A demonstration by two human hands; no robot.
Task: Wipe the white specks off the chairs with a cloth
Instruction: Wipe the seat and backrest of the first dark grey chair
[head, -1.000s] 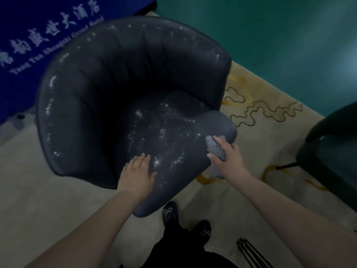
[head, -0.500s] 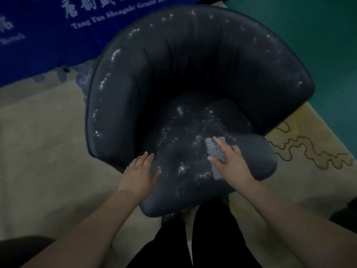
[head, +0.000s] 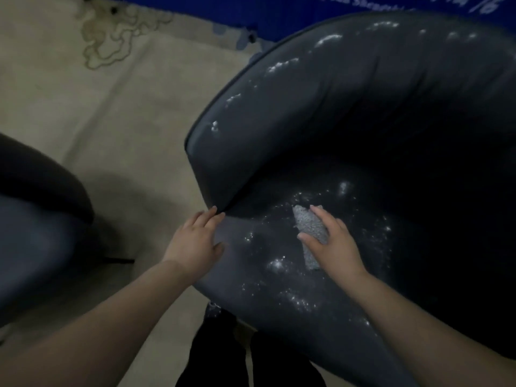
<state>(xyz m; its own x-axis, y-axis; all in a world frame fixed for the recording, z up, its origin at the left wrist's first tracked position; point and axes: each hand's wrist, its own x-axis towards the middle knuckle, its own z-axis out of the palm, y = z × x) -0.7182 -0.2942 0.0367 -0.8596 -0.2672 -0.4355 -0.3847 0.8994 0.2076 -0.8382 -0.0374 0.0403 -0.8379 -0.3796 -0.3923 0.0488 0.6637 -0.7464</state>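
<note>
My right hand presses the cloth flat against the seat of the chair; the fingers lie almost straight over the top of it and the thumb runs along its near edge, so this grip is open, pushing down and not pinching. The cloth is grey and nubbly, folded into a narrow strip, and one end sticks out beyond my fingertips while the other pokes out under the heel of my palm. It sits toward the middle of the seat, with white specks scattered on the seat all around it: a bright cluster just nearer to me than the cloth, more along the front edge of the seat, and a blurred patch farther back toward the backrest. More specks run in a line up the rim of the chair's curved arm and backrest. My left hand rests on the seat's front corner, where the seat meets the base of the arm; its fingers are straight and its fingertips touch the seam there, so this grip is open too and holds nothing. A second chair stands well apart from the first, beyond my left hand, on the pale carpet. Past the backrest hangs a blue banner with pale lettering, too cropped to read.
</note>
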